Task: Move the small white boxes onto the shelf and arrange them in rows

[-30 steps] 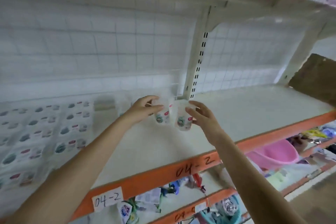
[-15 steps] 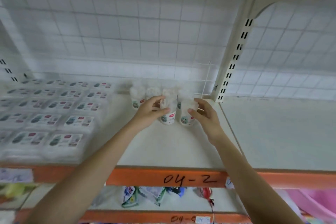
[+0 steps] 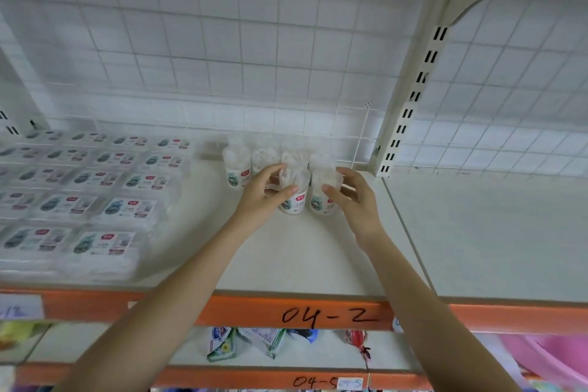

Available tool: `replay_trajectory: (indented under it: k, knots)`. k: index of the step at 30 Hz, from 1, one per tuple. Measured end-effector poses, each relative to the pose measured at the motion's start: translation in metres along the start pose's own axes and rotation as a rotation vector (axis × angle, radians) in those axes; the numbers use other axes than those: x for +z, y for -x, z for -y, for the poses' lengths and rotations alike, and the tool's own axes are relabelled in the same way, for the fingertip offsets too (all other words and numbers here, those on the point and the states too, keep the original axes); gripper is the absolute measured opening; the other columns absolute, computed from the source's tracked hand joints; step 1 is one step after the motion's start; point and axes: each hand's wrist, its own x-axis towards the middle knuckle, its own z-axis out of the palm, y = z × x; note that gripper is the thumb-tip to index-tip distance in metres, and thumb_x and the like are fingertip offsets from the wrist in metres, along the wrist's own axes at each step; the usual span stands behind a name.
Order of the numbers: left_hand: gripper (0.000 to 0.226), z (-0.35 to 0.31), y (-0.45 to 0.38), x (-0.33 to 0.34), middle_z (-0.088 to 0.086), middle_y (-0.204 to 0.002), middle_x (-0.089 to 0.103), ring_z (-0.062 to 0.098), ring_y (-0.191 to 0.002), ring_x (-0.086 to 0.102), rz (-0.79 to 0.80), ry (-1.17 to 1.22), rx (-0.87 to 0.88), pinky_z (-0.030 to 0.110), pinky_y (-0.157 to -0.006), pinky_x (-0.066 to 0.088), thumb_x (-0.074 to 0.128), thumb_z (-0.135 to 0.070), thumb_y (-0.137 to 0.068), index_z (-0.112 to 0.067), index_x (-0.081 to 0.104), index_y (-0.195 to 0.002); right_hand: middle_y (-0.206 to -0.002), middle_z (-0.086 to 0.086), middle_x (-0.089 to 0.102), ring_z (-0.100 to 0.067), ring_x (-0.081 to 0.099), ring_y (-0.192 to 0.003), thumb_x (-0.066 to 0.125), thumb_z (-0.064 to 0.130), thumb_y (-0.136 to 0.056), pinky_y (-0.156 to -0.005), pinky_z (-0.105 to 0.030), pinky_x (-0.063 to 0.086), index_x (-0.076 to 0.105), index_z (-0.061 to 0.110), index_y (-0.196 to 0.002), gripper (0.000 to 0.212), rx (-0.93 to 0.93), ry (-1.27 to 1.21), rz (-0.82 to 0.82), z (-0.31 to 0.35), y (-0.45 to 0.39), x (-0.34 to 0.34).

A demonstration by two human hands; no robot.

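Shelf [image 3: 302,258], bay marked 04-2: two clear tubs, carried in mid-air a second ago, now stand on the board in front of the back row. Left tub [image 3: 294,192] is grasped by the left hand [image 3: 264,197], thumb and fingers curled round it. Right tub [image 3: 324,194] is held by the right hand [image 3: 356,200], fingers bent about its side. The two tubs touch or nearly touch. Judgement: a second row is begun; release comes next. Back row [image 3: 270,159]: about four like tubs against the wire grid [image 3: 222,57], contents white, blurred. Flat clear packs [image 3: 105,213], labelled, lie in rows at left. Lower shelf [image 3: 302,356]: a few loose sachets.
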Motion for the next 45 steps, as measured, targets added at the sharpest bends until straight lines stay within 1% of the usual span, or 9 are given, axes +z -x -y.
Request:
replay_trajectory:
  k: [8,11,16,19,27,34,38,40,45]
  knots:
    - [0.038,0.007,-0.004,0.003,0.000,-0.115,0.059,0.004,-0.099,0.057,0.000,0.058,-0.010,0.026,-0.083,0.050,0.070,-0.015,-0.080,-0.021,0.056,-0.114,-0.110,0.004,0.064,-0.015,0.061,-0.104,0.071,0.018,-0.079,-0.081,-0.023,0.049,0.056,0.027,-0.114,0.039,-0.006,-0.045,0.044,-0.002,-0.003,-0.004]
    - [0.039,0.009,-0.003,0.005,0.002,-0.116,0.059,0.008,-0.100,0.057,-0.018,0.065,-0.005,0.019,-0.078,0.050,0.070,-0.015,-0.080,-0.018,0.056,-0.116,-0.112,0.002,0.064,-0.014,0.061,-0.104,0.071,0.019,-0.079,-0.083,-0.026,0.049,0.056,0.024,-0.117,0.041,-0.014,-0.022,0.019,-0.004,-0.003,-0.004]
    - [0.041,0.008,-0.002,0.010,-0.001,-0.114,0.057,-0.009,-0.090,0.056,-0.062,0.047,0.016,0.012,-0.072,0.047,0.070,-0.014,-0.079,-0.014,0.055,-0.117,-0.106,0.009,0.059,-0.001,0.058,-0.092,0.070,0.021,-0.081,-0.066,-0.008,0.046,0.052,0.015,-0.116,0.040,-0.103,0.128,-0.046,-0.003,0.000,-0.001]
    - [0.042,0.007,-0.001,0.011,-0.004,-0.111,0.056,-0.013,-0.087,0.054,-0.070,0.040,0.020,0.011,-0.072,0.046,0.071,-0.014,-0.079,-0.012,0.054,-0.118,-0.098,0.011,0.056,0.002,0.057,-0.083,0.073,0.021,-0.078,-0.062,-0.009,0.046,0.049,0.018,-0.109,0.039,-0.125,0.165,-0.092,-0.004,0.001,0.001]
    - [0.044,0.008,0.001,0.011,-0.006,-0.114,0.056,-0.011,-0.088,0.056,-0.038,0.031,0.036,0.009,-0.072,0.046,0.072,-0.013,-0.079,-0.019,0.053,-0.118,-0.092,0.012,0.055,-0.010,0.057,-0.084,0.076,0.029,-0.074,-0.069,-0.029,0.051,0.048,0.020,-0.101,0.040,-0.126,0.220,-0.135,-0.007,0.001,0.003]
    - [0.049,0.015,0.001,0.011,-0.001,-0.118,0.058,0.012,-0.105,0.057,-0.037,0.035,0.045,0.016,-0.079,0.048,0.075,-0.021,-0.075,-0.022,0.053,-0.119,-0.102,0.003,0.056,-0.013,0.058,-0.089,0.074,0.032,-0.075,-0.072,-0.031,0.052,0.047,0.026,-0.114,0.047,-0.127,0.249,-0.132,-0.011,0.004,0.005]
    - [0.066,0.013,0.005,0.010,-0.004,-0.115,0.059,0.007,-0.103,0.057,-0.034,0.044,0.057,0.020,-0.080,0.049,0.071,-0.048,-0.062,-0.023,0.051,-0.119,-0.102,0.002,0.058,-0.013,0.060,-0.087,0.072,0.046,-0.066,-0.071,-0.030,0.053,0.045,0.030,-0.116,0.059,-0.101,0.277,-0.081,-0.014,0.008,0.005]
    - [0.057,0.011,0.007,0.009,-0.011,-0.110,0.060,0.000,-0.099,0.057,-0.054,0.040,0.073,0.020,-0.080,0.048,0.068,-0.051,-0.061,-0.034,0.049,-0.112,-0.103,0.001,0.058,-0.012,0.060,-0.088,0.073,0.049,-0.063,-0.070,-0.026,0.052,0.044,0.029,-0.118,0.065,-0.084,0.301,-0.067,-0.011,0.009,0.005]
    - [0.047,0.004,0.017,-0.002,-0.007,-0.109,0.055,0.006,-0.098,0.054,-0.085,-0.122,0.093,0.023,-0.084,0.042,0.072,-0.025,-0.078,-0.022,0.047,-0.118,-0.122,0.004,0.044,-0.014,0.050,-0.107,0.076,0.044,-0.071,-0.084,-0.027,0.045,0.030,0.026,-0.137,0.083,-0.008,0.424,0.057,0.005,0.024,-0.004]
